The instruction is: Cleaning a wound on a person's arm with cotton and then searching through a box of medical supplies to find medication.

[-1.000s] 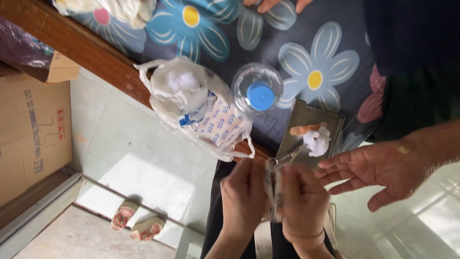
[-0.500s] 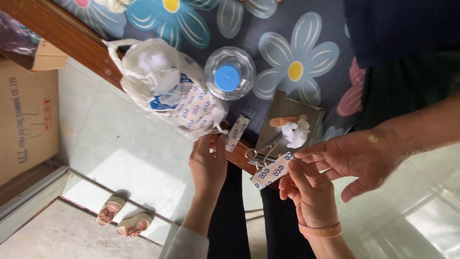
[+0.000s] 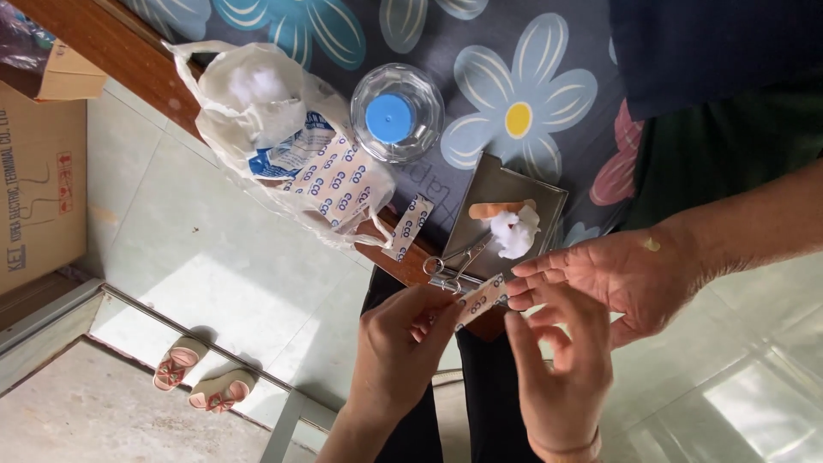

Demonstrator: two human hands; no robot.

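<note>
My left hand (image 3: pixel 399 343) and my right hand (image 3: pixel 561 369) both pinch a wrapped bandage strip (image 3: pixel 482 298), one at each end. Another person's open hand (image 3: pixel 626 274) reaches in from the right, its fingertips just above the strip. Behind it a small metal tray (image 3: pixel 549 199) holds a cotton ball (image 3: pixel 513 231), an unwrapped bandage (image 3: pixel 493 208) and small scissors (image 3: pixel 454 261). A second wrapped strip (image 3: pixel 410 227) lies at the table's edge.
A plastic bag (image 3: pixel 291 154) of cotton and bandage strips lies on the flowered tablecloth (image 3: pixel 514 94) beside a clear bottle with a blue cap (image 3: pixel 394 116). A cardboard box (image 3: pixel 39 189) stands at left. A pair of sandals (image 3: pixel 201 381) lies on the floor.
My left hand left the second strip at the table's edge and came back to the strip in my right hand. The other person's hand stays open beside it.
</note>
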